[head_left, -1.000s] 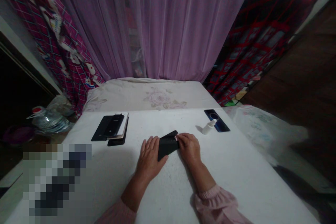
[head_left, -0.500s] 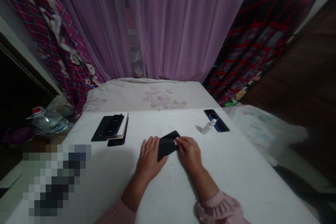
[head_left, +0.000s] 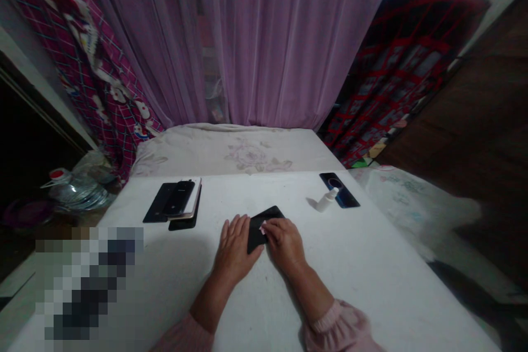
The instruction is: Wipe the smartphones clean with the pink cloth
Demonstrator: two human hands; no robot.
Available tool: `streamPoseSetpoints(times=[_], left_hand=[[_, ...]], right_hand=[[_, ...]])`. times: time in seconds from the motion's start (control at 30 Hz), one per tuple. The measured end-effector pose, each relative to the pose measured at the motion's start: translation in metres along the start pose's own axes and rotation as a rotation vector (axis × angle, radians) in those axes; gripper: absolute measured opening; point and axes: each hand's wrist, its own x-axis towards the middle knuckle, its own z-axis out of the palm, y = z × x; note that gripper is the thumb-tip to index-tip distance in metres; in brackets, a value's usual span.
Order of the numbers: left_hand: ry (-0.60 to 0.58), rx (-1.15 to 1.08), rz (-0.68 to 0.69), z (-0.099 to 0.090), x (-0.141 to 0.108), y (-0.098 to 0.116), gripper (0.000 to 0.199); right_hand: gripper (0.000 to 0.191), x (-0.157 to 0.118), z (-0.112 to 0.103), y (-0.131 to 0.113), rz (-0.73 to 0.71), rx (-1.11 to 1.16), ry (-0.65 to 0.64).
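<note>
Hands (head_left: 236,245) on black phone (head_left: 268,220), right (head_left: 284,242) pinching pinkish scrap (head_left: 263,227), left flat (lettering too small to read)

Slab (head_left: 270,214): smooth, low sheen. Wad (head_left: 263,227): matt; cloth or paper unclear. Bottle (head_left: 327,200): matt plastic. Jug (head_left: 76,190): clear plastic, glossy, ridged. Curtain (head_left: 280,49): thin, matt cloth. Sleeve (head_left: 340,327): gathered cloth. Table (head_left: 371,264): smooth, matt.

On the table (head_left: 363,269), a stack of phones (head_left: 180,198) lies left; at right, a spray bottle (head_left: 327,201) stands just before a phone (head_left: 347,198). Between them, nearer the front, lies a device (head_left: 254,234).
</note>
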Motion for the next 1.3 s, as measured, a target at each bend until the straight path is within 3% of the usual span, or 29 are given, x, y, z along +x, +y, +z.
streamPoseSetpoints(times=[0.2,0.33,0.5,0.6,0.8,1.07,1.3], left_hand=[[0.023,0.0,0.01,0.001,-0.001,0.0,0.065],[0.018,0.007,0.007,0.001,-0.001,0.0,0.064],[0.001,0.011,0.004,0.0,0.0,-0.001,0.062],[0.003,0.006,0.008,0.0,0.0,-0.001,0.062],[0.013,0.004,0.008,0.001,-0.001,-0.001,0.065],[0.021,-0.007,0.02,0.002,0.0,-0.002,0.064],[0.01,-0.003,0.011,0.001,-0.001,-0.002,0.066]], right_hand=[[0.02,0.009,-0.012,0.035,0.185,-0.145,0.094],[0.019,0.012,-0.004,0.023,0.167,-0.137,0.103],[0.018,0.012,0.011,0.001,0.003,-0.026,0.008],[0.018,0.016,0.011,0.009,0.014,-0.019,0.008],[0.02,0.028,0.007,0.029,0.182,-0.132,0.085],[0.02,0.019,0.012,0.014,0.029,-0.027,-0.002],[0.018,0.031,0.006,0.034,0.201,-0.117,0.093]])
